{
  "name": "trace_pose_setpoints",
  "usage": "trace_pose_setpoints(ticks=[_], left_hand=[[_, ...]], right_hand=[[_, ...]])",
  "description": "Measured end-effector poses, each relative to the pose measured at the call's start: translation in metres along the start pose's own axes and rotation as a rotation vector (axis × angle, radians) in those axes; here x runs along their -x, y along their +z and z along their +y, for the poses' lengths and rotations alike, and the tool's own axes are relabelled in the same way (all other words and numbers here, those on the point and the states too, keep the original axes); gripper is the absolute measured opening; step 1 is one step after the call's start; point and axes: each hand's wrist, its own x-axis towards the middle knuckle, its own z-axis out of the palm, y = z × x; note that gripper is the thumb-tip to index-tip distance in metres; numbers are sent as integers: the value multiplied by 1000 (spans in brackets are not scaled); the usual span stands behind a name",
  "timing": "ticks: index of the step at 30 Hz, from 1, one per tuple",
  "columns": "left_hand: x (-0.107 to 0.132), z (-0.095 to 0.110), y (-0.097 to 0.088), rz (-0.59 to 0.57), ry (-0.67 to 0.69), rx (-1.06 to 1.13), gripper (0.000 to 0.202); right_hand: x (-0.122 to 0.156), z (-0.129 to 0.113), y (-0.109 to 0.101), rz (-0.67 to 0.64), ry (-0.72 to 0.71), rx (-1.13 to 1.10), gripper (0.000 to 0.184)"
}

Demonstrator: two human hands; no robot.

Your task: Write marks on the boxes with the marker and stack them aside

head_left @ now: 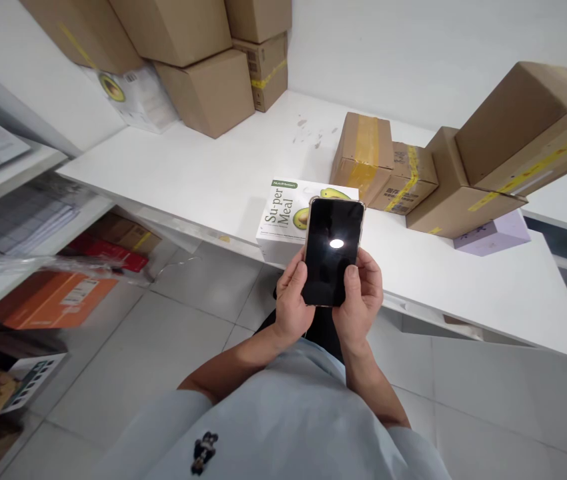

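Both my hands grip a smartphone [332,273] upright in front of me. Its screen is dark apart from a bright white oval, which could be a reflection or something displayed. My left hand [293,300] is closed around the lower left edge, thumb on the front. On the lower right edge, my right hand [361,297] is closed the same way. Just beyond the phone, a white box [283,212] with avocado pictures and "Su-per Meal" lettering lies on the white shelf [203,180]. The phone hides part of that box's right side.
Brown cartons [208,93] are stacked at the back left, above an avocado-printed box [138,97]. Several taped cartons [363,157] and a lilac box [493,233] stand to the right. Lower left, an orange box [53,300] sits beside side shelving [43,240]. Tiled floor [178,320] lies below.
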Motion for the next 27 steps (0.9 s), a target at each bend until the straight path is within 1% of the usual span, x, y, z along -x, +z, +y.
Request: trace_pose_setpoints(ticks=[3, 5, 9, 14, 17, 20, 24, 27], left_hand=[[0, 0, 1, -25, 12, 8, 38], [-1, 1, 1, -21, 15, 17, 37], [-4, 1, -1, 24, -14, 6, 38], [-9, -1, -3, 107, -58, 4, 38], [-9, -1, -1, 133, -66, 26, 37], [-8, 0, 3, 135, -81, 41, 37], [-7, -1, 5, 108, -98, 62, 38], [-8, -3, 5, 123, -103, 72, 36]], right_hand=[[-1, 0, 0, -7, 3, -26, 30], [-1, 1, 0, -14, 10, -66, 29], [-1, 2, 0, -35, 17, -123, 30], [-2, 4, 0, -21, 30, -86, 34], [-3, 6, 0, -6, 47, -82, 34], [-5, 6, 0, 4, 65, -73, 33], [-8, 6, 0, -6, 79, -71, 32], [-10, 6, -1, -15, 99, -59, 33]])
